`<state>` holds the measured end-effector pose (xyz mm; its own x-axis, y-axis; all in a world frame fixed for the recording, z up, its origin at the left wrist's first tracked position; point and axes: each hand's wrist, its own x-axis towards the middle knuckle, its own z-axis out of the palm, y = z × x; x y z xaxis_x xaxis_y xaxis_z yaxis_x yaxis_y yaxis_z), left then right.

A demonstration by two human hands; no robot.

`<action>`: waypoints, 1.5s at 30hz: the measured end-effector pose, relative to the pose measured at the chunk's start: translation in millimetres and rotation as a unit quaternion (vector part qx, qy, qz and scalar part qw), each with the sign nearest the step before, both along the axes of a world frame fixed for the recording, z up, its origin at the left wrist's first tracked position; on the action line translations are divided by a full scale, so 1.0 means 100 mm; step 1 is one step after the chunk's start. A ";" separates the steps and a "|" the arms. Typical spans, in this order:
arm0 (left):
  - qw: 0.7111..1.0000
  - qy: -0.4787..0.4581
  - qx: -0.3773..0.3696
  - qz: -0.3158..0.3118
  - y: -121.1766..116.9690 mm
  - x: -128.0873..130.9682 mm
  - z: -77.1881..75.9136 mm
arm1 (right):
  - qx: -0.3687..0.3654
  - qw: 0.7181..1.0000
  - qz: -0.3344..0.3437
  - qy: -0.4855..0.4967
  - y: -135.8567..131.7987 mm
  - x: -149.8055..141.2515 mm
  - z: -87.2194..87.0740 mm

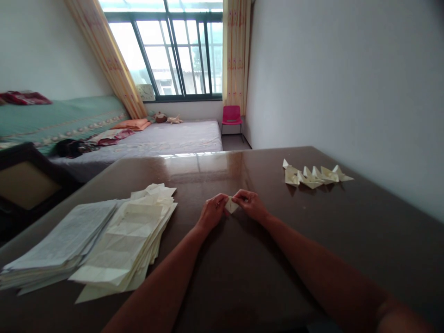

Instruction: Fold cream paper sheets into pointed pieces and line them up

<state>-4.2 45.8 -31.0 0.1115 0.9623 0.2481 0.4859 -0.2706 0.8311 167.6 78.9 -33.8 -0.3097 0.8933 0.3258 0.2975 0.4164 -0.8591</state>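
Observation:
A small folded piece of cream paper (231, 205) rests on the dark brown table (312, 240), pinched from both sides. My left hand (212, 212) grips its left edge with curled fingers. My right hand (250, 204) pinches its right edge, fingertips pressed together on the fold. Only a small triangle of the paper shows between the two hands.
A stack of creased cream sheets (128, 240) lies at the left, beside a pile of printed pages (60, 243). A row of finished folded paper pieces (314, 175) sits at the far right near the white wall. Beyond the table are beds and a pink chair (231, 115).

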 end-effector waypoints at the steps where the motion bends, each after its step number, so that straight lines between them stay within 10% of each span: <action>1: 1.000 -0.002 -0.006 -0.004 0.00 0.00 0.00 | -0.001 1.000 0.002 0.001 0.01 0.00 -0.01; 21: 0.998 0.039 -0.007 0.055 -0.01 0.00 0.01 | 0.061 0.995 -0.022 -0.070 -0.07 0.00 0.08; 36: 0.986 -0.129 -0.035 0.096 0.06 -0.06 0.02 | 0.015 0.998 -0.064 0.002 0.01 0.01 -0.01; 45: 0.981 -0.191 -0.025 -0.032 0.05 -0.01 -0.04 | 0.099 0.988 -0.089 -0.074 -0.03 0.04 0.04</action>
